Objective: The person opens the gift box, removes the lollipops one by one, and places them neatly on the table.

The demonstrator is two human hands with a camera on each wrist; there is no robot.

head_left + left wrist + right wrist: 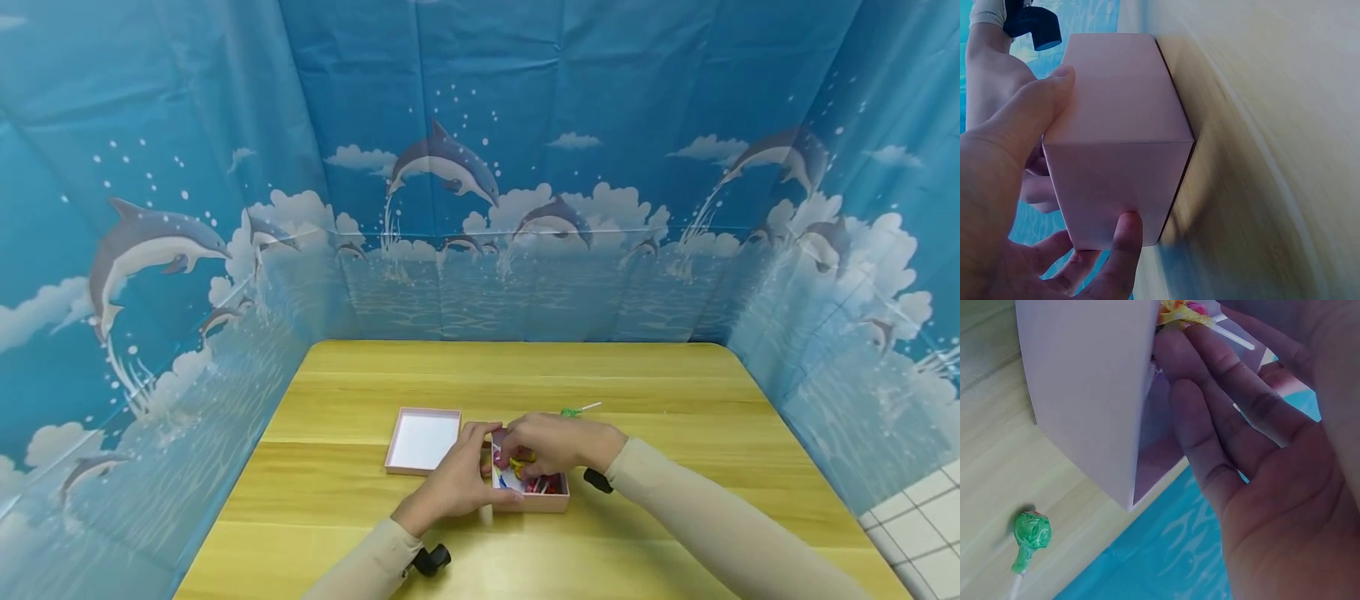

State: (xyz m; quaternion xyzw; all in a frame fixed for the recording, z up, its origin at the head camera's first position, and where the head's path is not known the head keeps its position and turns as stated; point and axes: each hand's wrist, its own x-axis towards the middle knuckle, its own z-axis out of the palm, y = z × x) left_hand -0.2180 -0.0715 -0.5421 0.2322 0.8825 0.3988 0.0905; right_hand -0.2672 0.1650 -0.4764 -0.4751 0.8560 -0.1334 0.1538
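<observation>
An uncovered pink box [546, 503] sits on the table with several wrapped lollipops inside. My left hand [459, 477] grips it, thumb on the near side and fingers at the left; in the left wrist view, fingertips press the box's pink wall [1116, 94]. Over the box, my right hand [558, 442] reaches in with bent fingers. It pinches a yellow-wrapped lollipop [1180, 314] whose white stick shows beside the fingers; the thumb's contact is partly hidden. Red wrappers [551, 485] show in the near right part of the box.
The square lid [425, 440], white inside, lies left of the box. A green lollipop [572, 412] lies on the wood-grain table [360, 542] behind the right hand. A blue dolphin curtain [487, 292] surrounds the table's back and sides.
</observation>
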